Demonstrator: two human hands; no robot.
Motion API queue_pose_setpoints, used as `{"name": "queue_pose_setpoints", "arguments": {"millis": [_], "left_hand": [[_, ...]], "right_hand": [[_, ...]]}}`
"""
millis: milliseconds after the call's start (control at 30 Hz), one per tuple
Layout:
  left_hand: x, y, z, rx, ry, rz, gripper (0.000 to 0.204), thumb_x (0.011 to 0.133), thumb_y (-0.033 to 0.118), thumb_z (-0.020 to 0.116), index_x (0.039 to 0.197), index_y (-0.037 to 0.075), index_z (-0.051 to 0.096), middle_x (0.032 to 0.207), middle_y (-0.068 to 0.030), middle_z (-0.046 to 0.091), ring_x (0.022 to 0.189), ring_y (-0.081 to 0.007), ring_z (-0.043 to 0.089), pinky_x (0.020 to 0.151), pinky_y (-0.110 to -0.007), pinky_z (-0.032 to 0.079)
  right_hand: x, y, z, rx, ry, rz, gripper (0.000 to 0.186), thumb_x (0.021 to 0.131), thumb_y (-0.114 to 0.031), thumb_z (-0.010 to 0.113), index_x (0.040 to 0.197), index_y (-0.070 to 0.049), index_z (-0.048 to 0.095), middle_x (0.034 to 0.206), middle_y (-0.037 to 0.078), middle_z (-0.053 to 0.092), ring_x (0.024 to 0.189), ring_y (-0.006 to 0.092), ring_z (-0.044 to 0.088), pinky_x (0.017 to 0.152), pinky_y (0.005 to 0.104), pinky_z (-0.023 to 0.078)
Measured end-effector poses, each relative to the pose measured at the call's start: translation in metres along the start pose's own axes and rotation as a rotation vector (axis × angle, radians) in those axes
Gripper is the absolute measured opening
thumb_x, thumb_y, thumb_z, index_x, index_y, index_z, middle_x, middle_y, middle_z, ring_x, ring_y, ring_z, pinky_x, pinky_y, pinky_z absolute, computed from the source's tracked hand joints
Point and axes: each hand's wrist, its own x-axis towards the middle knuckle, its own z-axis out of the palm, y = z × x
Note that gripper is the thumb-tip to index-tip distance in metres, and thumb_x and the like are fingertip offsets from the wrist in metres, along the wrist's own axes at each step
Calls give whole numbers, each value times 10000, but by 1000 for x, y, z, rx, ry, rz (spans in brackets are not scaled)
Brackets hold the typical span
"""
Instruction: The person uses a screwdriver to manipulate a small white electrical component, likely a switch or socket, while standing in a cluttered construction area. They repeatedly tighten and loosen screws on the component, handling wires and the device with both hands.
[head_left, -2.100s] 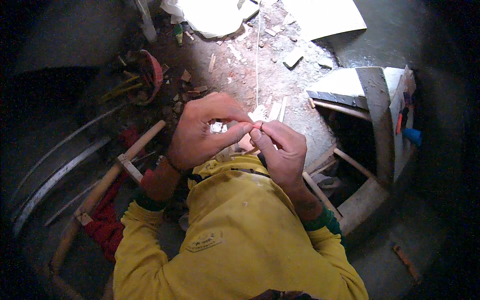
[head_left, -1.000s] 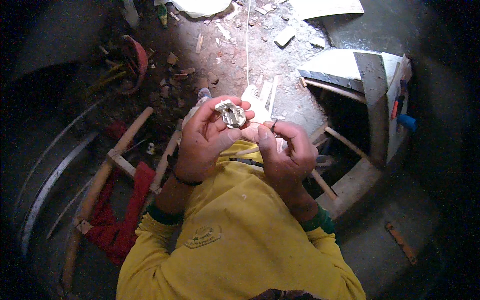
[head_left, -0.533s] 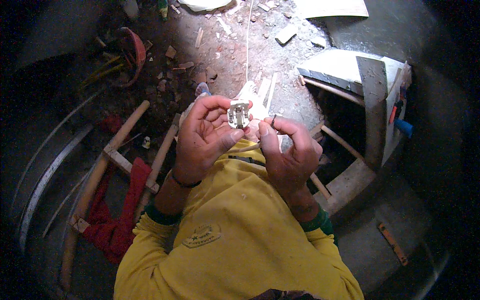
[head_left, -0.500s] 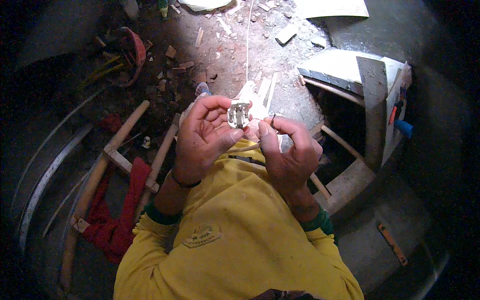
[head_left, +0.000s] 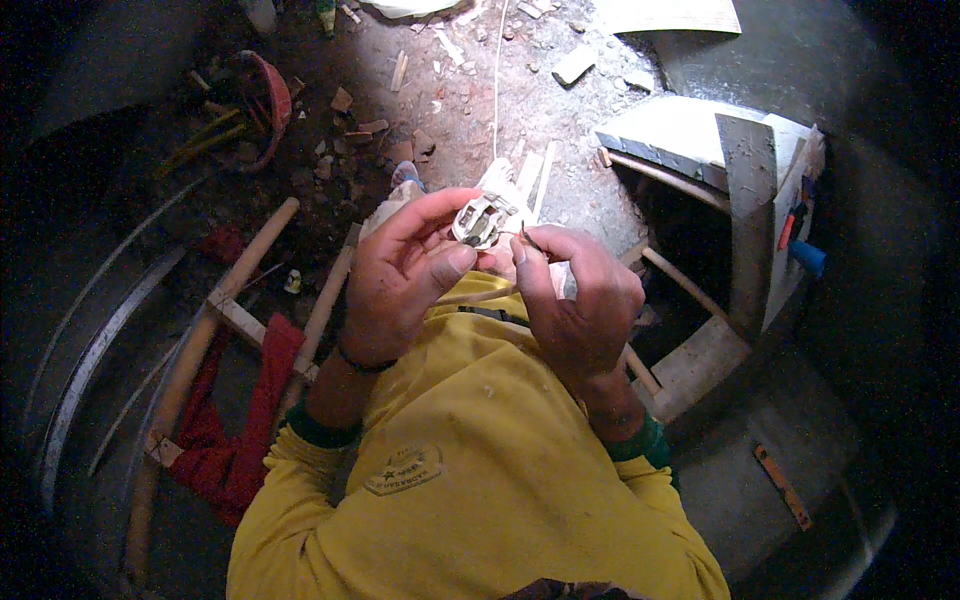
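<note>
My left hand (head_left: 395,285) is closed around a small white electrical fitting (head_left: 482,221), pinched between thumb and fingers. Its inner side faces up and shows metal contacts in a rounded white shell. Close at its right, my right hand (head_left: 582,290) pinches a short, thin dark piece (head_left: 527,237) between thumb and forefinger; I cannot make out exactly what it is. The tip of that piece is beside the fitting, and whether they touch is unclear. A pale strip or cord (head_left: 480,296) passes beneath both hands, partly hidden.
A white cable (head_left: 497,90) runs along the debris-strewn floor ahead. Wooden ladder-like frames with a red cloth (head_left: 250,420) lie to the left, near a reddish basin (head_left: 270,110). At right stand a board structure (head_left: 745,200), a blue-and-red tool (head_left: 803,256) and an orange bar (head_left: 783,487).
The fitting has tilted in my left hand, its upper end now leaning right. My right hand has shifted slightly, and the dark piece now angles differently.
</note>
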Motion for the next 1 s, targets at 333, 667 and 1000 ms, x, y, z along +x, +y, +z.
{"name": "queue_pose_setpoints", "arguments": {"millis": [333, 667, 1000], "left_hand": [[4, 11, -2, 61, -3, -58, 434, 943, 54, 556, 1348, -70, 458, 1169, -117, 615, 1056, -148, 599, 951, -290, 475], [7, 14, -3, 127, 24, -70, 497, 938, 209, 600, 1326, -80, 484, 1137, -121, 624, 922, -149, 577, 842, -295, 475], [8, 13, -8, 190, -1, -76, 433, 967, 138, 554, 1355, -42, 492, 997, -50, 616, 881, -84, 557, 829, -237, 465]], "right_hand": [[8, -2, 1, -15, -48, -29, 125, 820, -154, 677, 863, -42, 711, 840, 139, 710, 744, 279, 698, 691, 354, 545], [16, -2, -1, -33, -129, -174, 119, 842, -142, 642, 881, -37, 683, 838, 131, 697, 733, 286, 686, 681, 364, 540], [20, -4, -4, -43, -183, -217, 108, 853, -120, 629, 888, -26, 668, 839, 142, 690, 737, 301, 680, 682, 370, 541]]}}
